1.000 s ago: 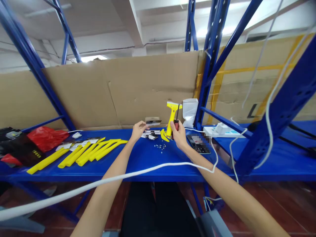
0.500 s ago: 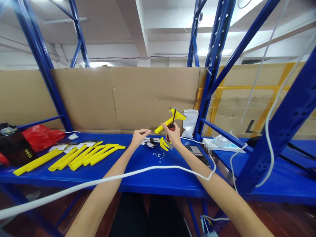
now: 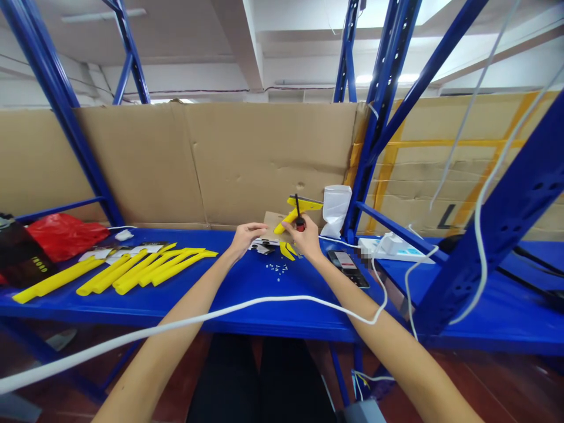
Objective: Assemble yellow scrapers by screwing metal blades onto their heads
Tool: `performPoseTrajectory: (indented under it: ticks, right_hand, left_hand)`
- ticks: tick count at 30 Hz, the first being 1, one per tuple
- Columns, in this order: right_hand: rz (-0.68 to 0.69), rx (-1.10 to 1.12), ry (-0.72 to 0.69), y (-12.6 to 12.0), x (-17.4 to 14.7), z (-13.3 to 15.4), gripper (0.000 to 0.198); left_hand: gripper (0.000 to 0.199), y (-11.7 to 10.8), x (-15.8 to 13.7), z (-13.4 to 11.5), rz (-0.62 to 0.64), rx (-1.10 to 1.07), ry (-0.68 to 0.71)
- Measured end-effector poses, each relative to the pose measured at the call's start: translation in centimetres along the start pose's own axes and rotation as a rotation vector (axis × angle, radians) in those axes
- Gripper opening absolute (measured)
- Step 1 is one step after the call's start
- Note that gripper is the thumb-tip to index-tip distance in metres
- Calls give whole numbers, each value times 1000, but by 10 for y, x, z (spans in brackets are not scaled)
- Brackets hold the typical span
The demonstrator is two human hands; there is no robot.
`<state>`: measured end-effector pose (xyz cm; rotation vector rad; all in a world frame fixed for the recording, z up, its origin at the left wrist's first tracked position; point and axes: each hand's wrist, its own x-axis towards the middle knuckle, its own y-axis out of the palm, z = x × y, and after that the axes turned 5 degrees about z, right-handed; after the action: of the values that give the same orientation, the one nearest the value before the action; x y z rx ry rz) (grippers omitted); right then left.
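Observation:
My right hand [image 3: 307, 238] is closed around a yellow scraper [image 3: 288, 218] and a screwdriver [image 3: 300, 222] with a dark shaft and a red-and-black handle. The scraper tilts up to the right, its wide head at the top, and the screwdriver's shaft stands upright across it. To the left, my left hand [image 3: 247, 238] has its fingertips pressed together, apart from the scraper. Whatever they may hold is too small to make out. Below the hands lie loose yellow parts [image 3: 287, 251], dark-and-white pieces [image 3: 263, 247] and several tiny screws [image 3: 277, 269] on the blue shelf [image 3: 247, 294].
Several yellow scraper handles [image 3: 150, 267] lie in a row at left, near a red plastic bag [image 3: 66, 235] and a black bag [image 3: 26, 252]. A phone [image 3: 348, 267], a white packet [image 3: 337, 211] and a power strip [image 3: 392, 249] are at right. A white cable [image 3: 264, 301] crosses in front.
The scraper and screwdriver have come slightly down and left with my right hand, and the scraper's head has turned flatter. My left hand has shifted slightly; its fingertips remain together.

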<state>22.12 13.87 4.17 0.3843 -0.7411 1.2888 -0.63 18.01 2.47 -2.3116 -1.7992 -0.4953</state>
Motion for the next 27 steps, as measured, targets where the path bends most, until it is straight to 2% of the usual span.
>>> performPoseTrajectory:
  ticks: [4,7,10,12,16,20,24,27]
  right_hand:
    - [-4,-39,-55,-1,5,-2,48]
    - [-11,32,80,-4,8,0,53]
    - [64,131,236,-7,7,2,57]
    - [102,174,287,-7,5,3,58]
    - [82,244,361,-5,4,5,60]
    - [72,269,406,-3,3,4,57]
    - [75,271,432,0,0,2,54]
    - [82,281,428,1,-1,2,50]
  left_hand:
    - [50,0,1,-2,-2,-112,-31]
    - [46,1,1,-2,1,-182,-43]
    - [40,3,1,-2,16,-249,-47]
    - [35,3,1,-2,31,-286,-47]
    - [35,1,2,-2,60,-365,-55]
    - [46,2,0,1,151,-338,-100]
    - [68,9,-5,6,286,-234,-167]
    - [81,13,-7,6,274,-237,-169]
